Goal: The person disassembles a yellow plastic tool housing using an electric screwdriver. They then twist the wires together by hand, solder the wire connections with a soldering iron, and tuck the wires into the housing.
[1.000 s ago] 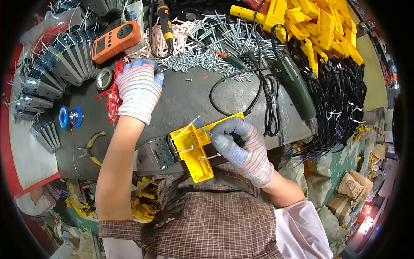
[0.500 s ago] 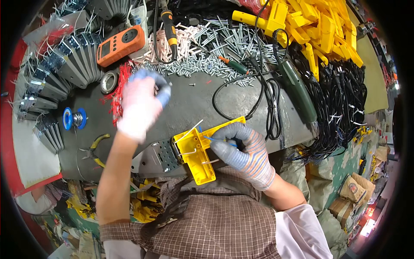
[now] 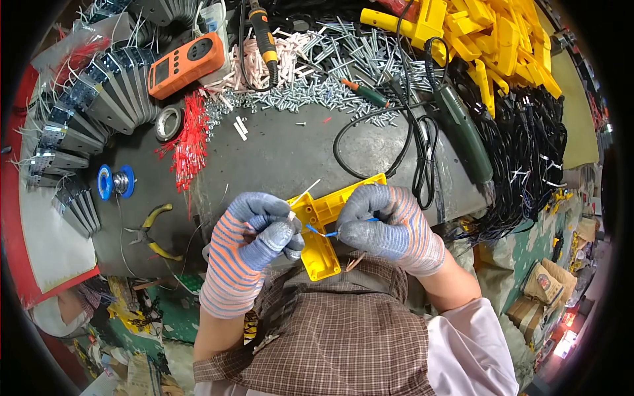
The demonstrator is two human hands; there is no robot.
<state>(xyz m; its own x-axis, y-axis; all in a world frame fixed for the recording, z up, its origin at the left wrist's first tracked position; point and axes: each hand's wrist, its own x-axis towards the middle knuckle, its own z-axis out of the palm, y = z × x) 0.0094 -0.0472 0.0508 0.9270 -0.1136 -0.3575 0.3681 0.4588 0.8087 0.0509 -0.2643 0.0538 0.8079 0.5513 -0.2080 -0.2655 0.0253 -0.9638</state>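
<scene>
My left hand (image 3: 254, 244), in a striped glove with grey-coated fingers, is closed with a small white sleeve (image 3: 291, 216) pinched at its fingertips. My right hand (image 3: 389, 228), gloved alike, pinches a blue wire (image 3: 321, 232) whose end points toward the left hand. Below and between the hands lies a yellow plastic housing (image 3: 320, 259), angled near the table's front edge. A white wire (image 3: 306, 191) sticks up from it. Both hands partly cover the housing, and the left one hides the metal plate beside it.
Pliers with yellow handles (image 3: 155, 232) and a solder spool (image 3: 115, 181) lie to the left. Red wires (image 3: 189, 145), pink-white sleeves (image 3: 281, 53) and screws (image 3: 350, 56) are heaped behind. A green power tool (image 3: 462, 135), black cables (image 3: 528, 148) and yellow housings (image 3: 495, 39) fill the right.
My left hand has come back from beside the red wires toward the housing, now with a white sleeve. A few white sleeves show where it was. My right hand still pinches the blue wire.
</scene>
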